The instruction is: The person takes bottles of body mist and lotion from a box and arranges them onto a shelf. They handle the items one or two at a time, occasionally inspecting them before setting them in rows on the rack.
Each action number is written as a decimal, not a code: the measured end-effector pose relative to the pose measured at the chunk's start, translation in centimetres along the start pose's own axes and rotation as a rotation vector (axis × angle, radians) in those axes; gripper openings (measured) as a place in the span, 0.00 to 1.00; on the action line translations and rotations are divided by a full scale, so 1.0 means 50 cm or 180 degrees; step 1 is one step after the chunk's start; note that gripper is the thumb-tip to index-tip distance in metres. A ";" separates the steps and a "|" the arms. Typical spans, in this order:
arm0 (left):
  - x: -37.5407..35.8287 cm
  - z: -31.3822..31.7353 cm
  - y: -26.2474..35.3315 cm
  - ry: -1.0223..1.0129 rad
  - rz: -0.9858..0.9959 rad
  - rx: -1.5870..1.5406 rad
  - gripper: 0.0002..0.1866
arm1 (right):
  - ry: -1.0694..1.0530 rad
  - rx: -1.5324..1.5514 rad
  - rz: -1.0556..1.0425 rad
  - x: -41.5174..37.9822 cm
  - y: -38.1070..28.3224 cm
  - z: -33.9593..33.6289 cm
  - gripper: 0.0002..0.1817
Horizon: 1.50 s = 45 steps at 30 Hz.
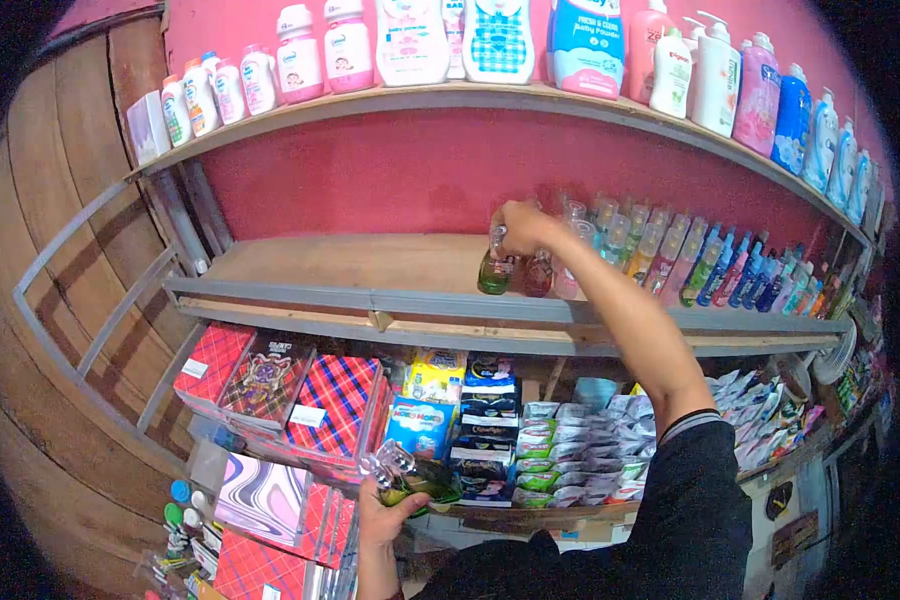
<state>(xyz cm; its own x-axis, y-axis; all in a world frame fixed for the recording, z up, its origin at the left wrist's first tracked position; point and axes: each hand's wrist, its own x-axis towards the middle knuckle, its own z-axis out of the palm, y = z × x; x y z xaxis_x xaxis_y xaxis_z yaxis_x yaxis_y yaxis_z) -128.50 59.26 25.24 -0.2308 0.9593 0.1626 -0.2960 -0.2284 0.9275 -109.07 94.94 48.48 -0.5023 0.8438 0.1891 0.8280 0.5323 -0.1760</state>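
Observation:
My right hand [522, 228] is closed around the clear cap of a green spray bottle [494, 274], which stands upright at the middle shelf's front. Right beside it is a reddish bottle [538, 275], its top partly behind my hand. Rows of colourful spray bottles [668, 255] continue to the right, partly hidden by my forearm. Low in front of me, my left hand [382, 518] is wrapped around green bottles with clear caps [415, 478], held tilted; my thumb lies across them.
The wooden middle shelf [340, 262] has a grey metal front rail [370, 300]. Above, another shelf [450, 95] bears powder and lotion bottles. Below are plaid notebooks [332, 400], packs [485, 430] and rows of sachets [570, 450]. A wooden wall [60, 250] stands left.

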 end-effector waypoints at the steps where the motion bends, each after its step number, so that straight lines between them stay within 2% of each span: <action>1: 0.002 0.000 -0.005 0.0001 -0.0016 0.0045 0.38 | -0.0056 -0.0043 -0.0009 0.001 0.004 0.002 0.18; 5: 0.011 0.009 -0.007 -0.0115 -0.0063 0.0233 0.33 | -0.0202 -0.0314 -0.0166 -0.006 -0.013 -0.004 0.18; 8: 0.022 0.049 0.017 -0.0122 0.0370 0.0115 0.16 | -0.0223 -0.0390 -0.0167 0.005 -0.008 0.005 0.18; 12: 0.015 0.051 0.014 -0.0011 0.0236 0.0336 0.16 | -0.0209 -0.0253 -0.0028 0.027 0.011 0.025 0.18; 18: 0.026 0.055 -0.001 0.0047 0.0210 0.0448 0.17 | -0.0320 -0.0772 -0.0123 0.021 0.005 0.009 0.21; 21: 0.028 0.068 0.008 0.0072 0.0170 0.0370 0.17 | -0.0168 -0.0401 -0.0204 0.016 0.010 0.011 0.22; 26: 0.035 0.058 -0.013 0.0132 0.0227 0.0501 0.17 | -0.0169 -0.0212 -0.0077 0.032 0.028 0.023 0.22; 32: 0.043 0.084 0.018 0.0075 0.0277 0.0214 0.19 | -0.0195 0.0011 0.0003 0.032 0.034 0.017 0.20; 35: 0.057 0.079 0.018 0.0022 0.0262 0.0446 0.18 | -0.0123 0.0079 -0.0085 0.022 0.029 0.000 0.21; 36: 0.061 0.079 0.007 0.0224 0.0350 0.0387 0.17 | -0.0090 0.0088 -0.0154 0.014 0.025 -0.008 0.22; 39: 0.083 0.076 0.011 0.0263 0.0390 0.0730 0.20 | 0.0596 0.0064 -0.0337 -0.004 0.020 -0.017 0.23; 41: 0.090 0.112 0.075 0.0192 0.0552 0.0932 0.17 | 0.1036 0.0451 -0.0990 -0.077 -0.025 -0.050 0.24; 43: 0.116 0.112 0.081 0.0214 0.0432 0.1220 0.18 | 0.0102 0.1239 -0.1144 -0.142 -0.075 -0.077 0.25; 45: 0.136 0.128 0.106 0.0093 0.0472 0.1077 0.18 | -0.0590 0.2043 -0.1663 -0.192 -0.097 -0.046 0.25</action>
<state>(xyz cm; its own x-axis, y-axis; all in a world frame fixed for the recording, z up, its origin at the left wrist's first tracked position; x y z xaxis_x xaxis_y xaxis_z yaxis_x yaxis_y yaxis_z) -125.70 65.64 33.40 -0.2761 0.9136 0.2985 0.0648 -0.2922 0.9542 -107.69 84.07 49.77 -0.8600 0.4464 0.2471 0.2043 0.7451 -0.6350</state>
